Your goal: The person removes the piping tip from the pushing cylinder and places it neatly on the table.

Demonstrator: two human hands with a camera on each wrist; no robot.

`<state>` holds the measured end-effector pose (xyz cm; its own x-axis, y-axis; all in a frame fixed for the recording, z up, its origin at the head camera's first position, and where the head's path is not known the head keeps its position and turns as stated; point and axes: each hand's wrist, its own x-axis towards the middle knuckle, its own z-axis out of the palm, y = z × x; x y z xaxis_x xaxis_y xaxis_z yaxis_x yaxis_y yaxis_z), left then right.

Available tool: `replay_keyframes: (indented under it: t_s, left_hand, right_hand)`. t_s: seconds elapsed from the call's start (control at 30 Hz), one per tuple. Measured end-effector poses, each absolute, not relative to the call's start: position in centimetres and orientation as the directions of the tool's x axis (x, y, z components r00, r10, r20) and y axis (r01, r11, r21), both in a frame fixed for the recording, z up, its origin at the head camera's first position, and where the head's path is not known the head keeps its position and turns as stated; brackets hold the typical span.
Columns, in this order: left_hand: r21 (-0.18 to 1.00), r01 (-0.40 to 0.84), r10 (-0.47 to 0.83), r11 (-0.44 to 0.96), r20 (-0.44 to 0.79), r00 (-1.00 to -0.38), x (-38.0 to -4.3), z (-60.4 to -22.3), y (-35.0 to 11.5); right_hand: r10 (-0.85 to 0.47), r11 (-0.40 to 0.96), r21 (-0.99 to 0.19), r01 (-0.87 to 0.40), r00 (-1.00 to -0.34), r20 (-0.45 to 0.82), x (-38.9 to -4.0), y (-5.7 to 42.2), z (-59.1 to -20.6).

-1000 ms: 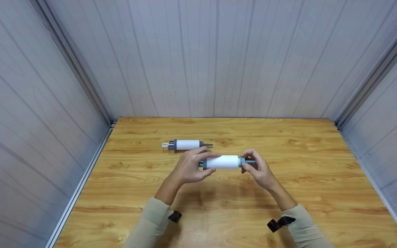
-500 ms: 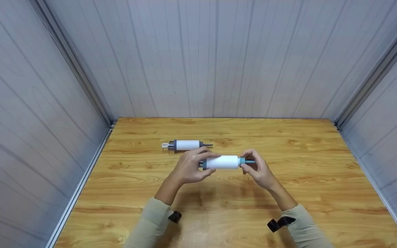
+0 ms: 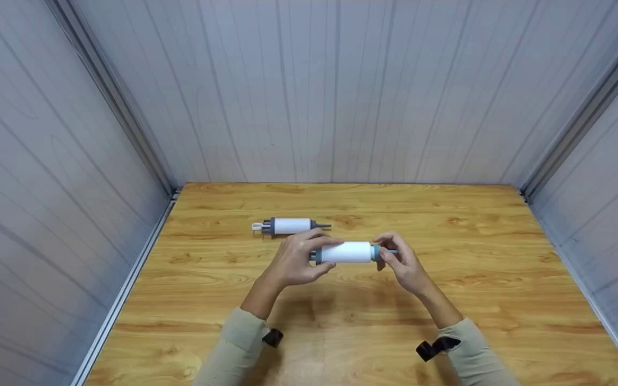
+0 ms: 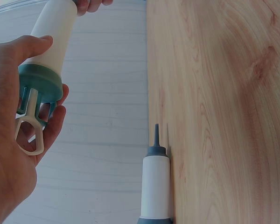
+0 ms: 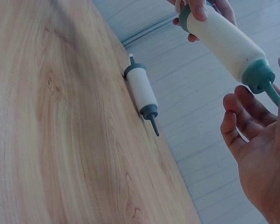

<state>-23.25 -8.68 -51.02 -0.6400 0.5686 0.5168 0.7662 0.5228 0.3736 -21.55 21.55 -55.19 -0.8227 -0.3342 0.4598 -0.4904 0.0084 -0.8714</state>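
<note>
A large syringe with a white barrel is held level above the table between both hands. Its teal collar and pale looped plunger handle face left. My left hand grips the barrel near the collar, thumb on one side and fingers on the other. At the other end, my right hand pinches the teal nozzle cap between thumb and fingers, with the thin nozzle sticking out past them. Several right fingers curl loosely below the cap in the right wrist view. The left palm partly hides the plunger end in the head view.
A second syringe, with dark grey ends and a white barrel, lies on the wooden table just beyond my left hand. Pale panel walls stand behind and at both sides. A black strap circles my right sleeve.
My right thumb and fingers have shifted around the teal cap, and the thumb now covers more of it. The left hand, barrel and second syringe have stayed in place.
</note>
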Motion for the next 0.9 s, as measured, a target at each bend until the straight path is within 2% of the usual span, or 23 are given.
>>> replay_keyframes:
  t_s: [0.37, 0.67, 0.9]
  left_hand:
    - [0.372, 0.772, 0.565, 0.515, 0.531, -0.632, -23.25, -51.18, -8.62]
    - [0.368, 0.770, 0.570, 0.521, 0.522, -0.635, -23.24, -51.23, -8.62]
    - [0.371, 0.775, 0.573, 0.511, 0.525, -0.629, -23.12, -51.20, -8.67]
  right_hand:
    - [-0.316, 0.010, -0.888, -0.460, -0.844, 0.434, -21.27, 21.63, -55.18]
    - [-0.298, -0.036, -0.835, -0.548, -0.792, 0.533, -21.54, 21.62, -55.51]
    - [-0.301, -0.056, -0.823, -0.566, -0.776, 0.554, -21.66, 21.87, -55.69]
